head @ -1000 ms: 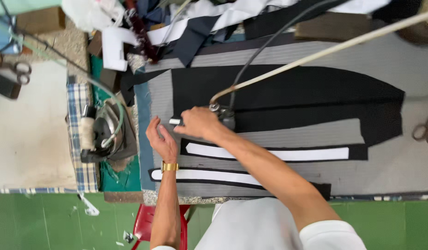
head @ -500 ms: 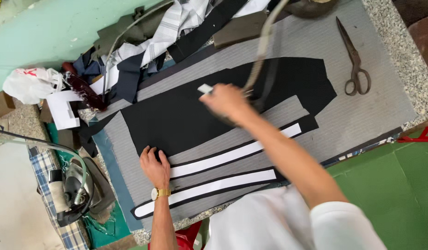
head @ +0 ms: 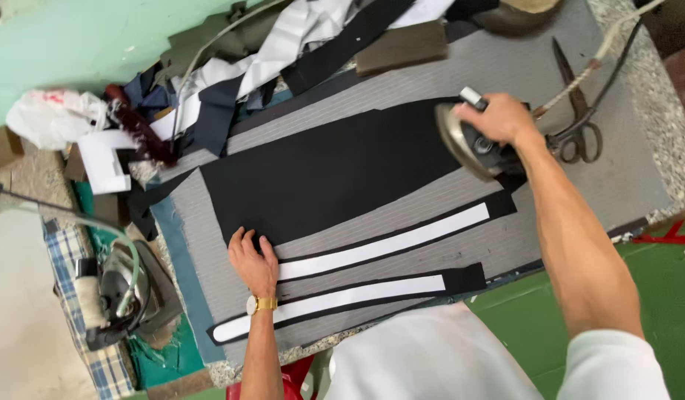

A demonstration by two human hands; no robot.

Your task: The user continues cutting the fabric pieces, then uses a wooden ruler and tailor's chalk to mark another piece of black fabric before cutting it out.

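- My right hand [head: 501,118] closes its grip on the iron [head: 468,141], tilted at the black fabric panel's [head: 335,174] right end.
- My left hand [head: 253,259] lies flat, grip open, pinning the panel's lower-left corner on the worktop [head: 624,185].
- Scissors [head: 576,111] lie just beside the iron.

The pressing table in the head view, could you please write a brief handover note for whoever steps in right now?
Left hand: flat, palm down, pinning the lower left corner of the large black fabric panel.
Right hand: gripping the metal clothes iron, tilted up at the panel's right end.
Two long white strips on black bands lie below the panel on the grey striped table cover. Black-handled scissors lie right of the iron.
Done: pieces laid out flat.
Left: cannot tell how much is pressed.
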